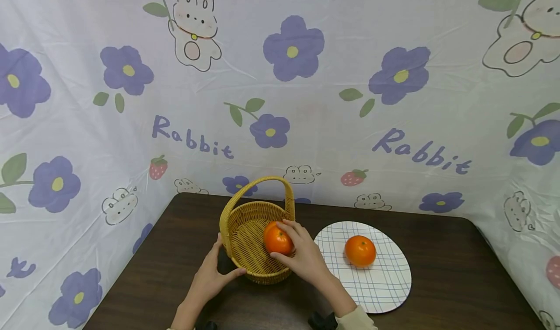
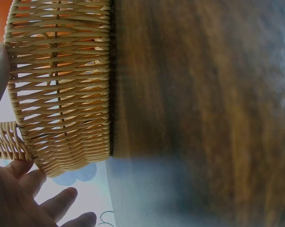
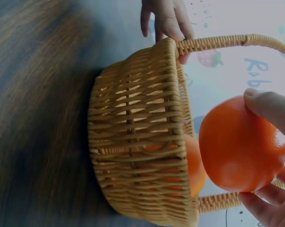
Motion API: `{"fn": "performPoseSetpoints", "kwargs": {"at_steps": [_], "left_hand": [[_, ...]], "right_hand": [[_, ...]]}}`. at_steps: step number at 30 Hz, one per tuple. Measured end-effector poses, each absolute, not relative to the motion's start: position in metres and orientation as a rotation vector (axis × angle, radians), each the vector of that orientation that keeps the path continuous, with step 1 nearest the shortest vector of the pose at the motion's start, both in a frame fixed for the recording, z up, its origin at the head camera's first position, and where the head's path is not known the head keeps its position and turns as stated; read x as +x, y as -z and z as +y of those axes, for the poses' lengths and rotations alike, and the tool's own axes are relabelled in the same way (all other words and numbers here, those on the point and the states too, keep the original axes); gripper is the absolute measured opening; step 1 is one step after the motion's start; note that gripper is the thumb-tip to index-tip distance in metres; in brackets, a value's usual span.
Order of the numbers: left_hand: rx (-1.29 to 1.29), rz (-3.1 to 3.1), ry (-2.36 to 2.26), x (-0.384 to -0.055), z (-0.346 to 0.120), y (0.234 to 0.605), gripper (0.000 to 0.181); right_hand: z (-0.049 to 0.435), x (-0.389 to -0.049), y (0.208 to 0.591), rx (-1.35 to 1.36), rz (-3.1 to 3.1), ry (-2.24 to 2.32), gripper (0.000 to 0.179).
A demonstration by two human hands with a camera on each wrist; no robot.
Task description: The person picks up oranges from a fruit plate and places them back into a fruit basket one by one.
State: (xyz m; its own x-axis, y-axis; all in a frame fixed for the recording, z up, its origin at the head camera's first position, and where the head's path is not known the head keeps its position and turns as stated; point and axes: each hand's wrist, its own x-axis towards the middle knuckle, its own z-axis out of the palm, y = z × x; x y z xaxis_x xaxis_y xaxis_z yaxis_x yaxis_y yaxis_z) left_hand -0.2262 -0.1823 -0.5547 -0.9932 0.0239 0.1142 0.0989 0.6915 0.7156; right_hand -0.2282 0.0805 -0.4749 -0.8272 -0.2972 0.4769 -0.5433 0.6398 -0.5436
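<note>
An orange (image 3: pixel 242 144) is held between the thumb and fingers of my right hand (image 1: pixel 304 254), over the right side of a wicker basket (image 1: pixel 249 245). Behind the basket's rim in the right wrist view, a second orange (image 3: pixel 194 165) sits inside; the held one hides it in the head view. My left hand (image 1: pixel 207 276) holds the basket's left side, its thumb at the near rim and its fingers (image 2: pixel 31 179) by the handle's base. The basket stands upright on the table, its arched handle raised.
Right of the basket, a white oval mat (image 1: pixel 385 291) with blue grid lines lies on the dark wooden table (image 1: pixel 442 262). Another orange (image 1: pixel 360 251) rests on it. A white cloth (image 1: pixel 332 106) printed with flowers and rabbits hangs behind the table and along its sides.
</note>
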Motion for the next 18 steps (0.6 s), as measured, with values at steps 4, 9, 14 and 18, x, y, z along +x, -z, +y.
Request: {"fn": "performPoseSetpoints", "kwargs": {"at_steps": [4, 9, 14, 18], "left_hand": [[-0.095, -2.809, 1.203, -0.227, -0.183, 0.554, 0.112], [-0.085, -2.812, 1.217, -0.228, -0.182, 0.554, 0.112], [-0.09, -2.807, 1.228, -0.228, -0.182, 0.553, 0.112], [-0.097, -2.807, 1.228, -0.228, -0.183, 0.553, 0.111]], "right_hand": [[0.076, -0.229, 0.476, 0.697, -2.512, -1.005, 0.065], [0.071, -0.23, 0.477, 0.725, -2.524, -1.005, 0.065], [0.067, -0.232, 0.479, 0.739, -2.554, -0.988, 0.065], [0.065, -0.234, 0.481, 0.751, -2.559, -0.985, 0.065]]}}
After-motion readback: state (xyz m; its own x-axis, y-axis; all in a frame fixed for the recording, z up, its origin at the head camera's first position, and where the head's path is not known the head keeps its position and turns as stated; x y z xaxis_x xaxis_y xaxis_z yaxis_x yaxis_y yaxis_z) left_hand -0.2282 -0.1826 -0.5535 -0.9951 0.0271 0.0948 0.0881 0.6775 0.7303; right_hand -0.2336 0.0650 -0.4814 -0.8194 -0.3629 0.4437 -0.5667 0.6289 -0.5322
